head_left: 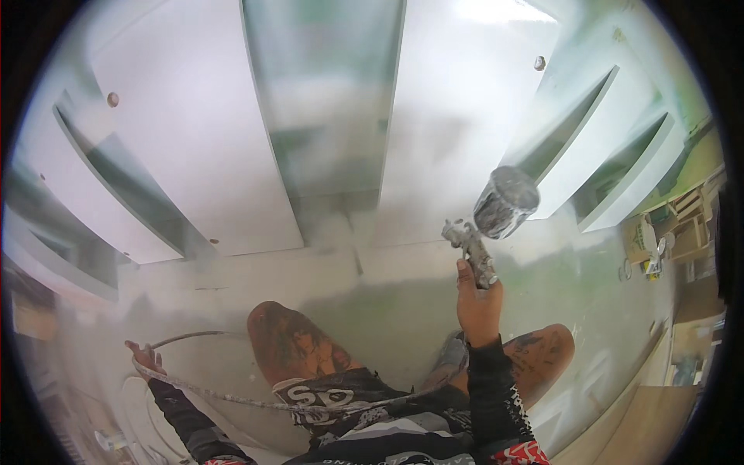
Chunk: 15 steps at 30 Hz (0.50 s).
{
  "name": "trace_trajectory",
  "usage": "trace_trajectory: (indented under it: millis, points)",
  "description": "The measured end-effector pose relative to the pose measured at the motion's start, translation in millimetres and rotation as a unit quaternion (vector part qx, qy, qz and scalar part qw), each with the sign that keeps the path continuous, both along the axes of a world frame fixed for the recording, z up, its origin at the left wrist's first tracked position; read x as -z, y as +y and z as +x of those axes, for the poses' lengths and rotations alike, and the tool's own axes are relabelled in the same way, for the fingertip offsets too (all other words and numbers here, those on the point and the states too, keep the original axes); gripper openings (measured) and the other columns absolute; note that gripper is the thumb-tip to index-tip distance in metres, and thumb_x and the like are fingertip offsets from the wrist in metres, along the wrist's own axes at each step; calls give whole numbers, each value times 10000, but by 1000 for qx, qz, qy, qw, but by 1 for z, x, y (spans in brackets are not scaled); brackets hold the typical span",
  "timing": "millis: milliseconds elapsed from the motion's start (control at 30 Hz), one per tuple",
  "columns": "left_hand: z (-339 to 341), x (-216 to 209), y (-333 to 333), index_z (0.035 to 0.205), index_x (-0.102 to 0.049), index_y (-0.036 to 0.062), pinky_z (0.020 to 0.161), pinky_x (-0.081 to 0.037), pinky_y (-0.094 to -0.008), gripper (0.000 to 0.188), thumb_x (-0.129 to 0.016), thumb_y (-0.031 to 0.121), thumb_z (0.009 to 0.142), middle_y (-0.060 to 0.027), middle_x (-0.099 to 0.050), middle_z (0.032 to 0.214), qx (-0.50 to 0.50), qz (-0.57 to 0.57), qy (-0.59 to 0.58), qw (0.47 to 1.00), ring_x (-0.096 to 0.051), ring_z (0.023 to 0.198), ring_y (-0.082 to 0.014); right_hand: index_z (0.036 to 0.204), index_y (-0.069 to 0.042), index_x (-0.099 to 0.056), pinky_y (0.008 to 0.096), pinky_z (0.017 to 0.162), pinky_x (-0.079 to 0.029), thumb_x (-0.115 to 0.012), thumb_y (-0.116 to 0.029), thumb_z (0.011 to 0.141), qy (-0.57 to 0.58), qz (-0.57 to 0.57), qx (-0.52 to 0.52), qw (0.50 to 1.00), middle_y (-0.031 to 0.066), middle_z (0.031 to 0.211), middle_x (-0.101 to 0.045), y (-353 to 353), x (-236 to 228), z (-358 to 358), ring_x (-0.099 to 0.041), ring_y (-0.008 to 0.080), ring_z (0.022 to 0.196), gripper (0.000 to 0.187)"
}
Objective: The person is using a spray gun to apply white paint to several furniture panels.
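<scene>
"What could go wrong?"

"The thin, paint-speckled hose (217, 394) crosses the lap; loose slack could snag a knee or brush the flat white panel (457, 116)."

"And the hands?"

"The right hand (478, 310) is clamped on the paint-crusted, grey metal spray gun (480, 262), before that panel; the left hand (145, 358) seems curled around the hose, though it's small here."

"The container?"

"The round, grey-smeared cup (508, 203) tilts above the gun; tipping further might spill any contents, which are hidden."
</scene>
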<state>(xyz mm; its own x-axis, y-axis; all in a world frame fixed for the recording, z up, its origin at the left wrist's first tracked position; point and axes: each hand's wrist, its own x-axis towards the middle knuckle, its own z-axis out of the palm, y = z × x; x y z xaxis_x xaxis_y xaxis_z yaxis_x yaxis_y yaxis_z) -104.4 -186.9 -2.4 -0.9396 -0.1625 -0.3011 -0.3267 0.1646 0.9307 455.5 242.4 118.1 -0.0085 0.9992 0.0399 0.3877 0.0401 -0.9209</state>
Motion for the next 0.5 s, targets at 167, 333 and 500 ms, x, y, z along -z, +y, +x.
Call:
trace_trajectory:
  millis: [167, 333, 500]
  points:
    - [-4, -4, -4, 1406, -318, -50, 1003, -392, -441, 1003, -437, 765, 833, -270, -443, 1362, -6, -37, -3, 999, -481, 1236, -310, 1018, 16, -634, 358, 724, -483, -630, -321, 927, -86, -49, -22, 995, 145, 837, -677, -7, 50, 13, -648, 249, 786, 349]
    - [-10, 14, -13, 1213, -481, 15, 823, -429, -389, 813, -523, 729, 826, -171, -549, 1124, 24, -21, 29, 999, -540, 921, -226, 985, 17, -640, 402, 715, -494, -617, -329, 926, -175, -1, -63, 982, 195, 830, -676, -13, 100, 23, -654, 365, 796, 352]
    - [-3, 20, -1, 1356, -415, 29, 911, -406, -434, 880, -527, 723, 826, -199, -515, 1269, 7, -30, 14, 999, -539, 1065, -284, 975, 27, -646, 394, 755, -489, -638, -322, 912, -185, -51, -69, 979, 200, 882, -680, -11, 111, 27, -654, 338, 823, 354]
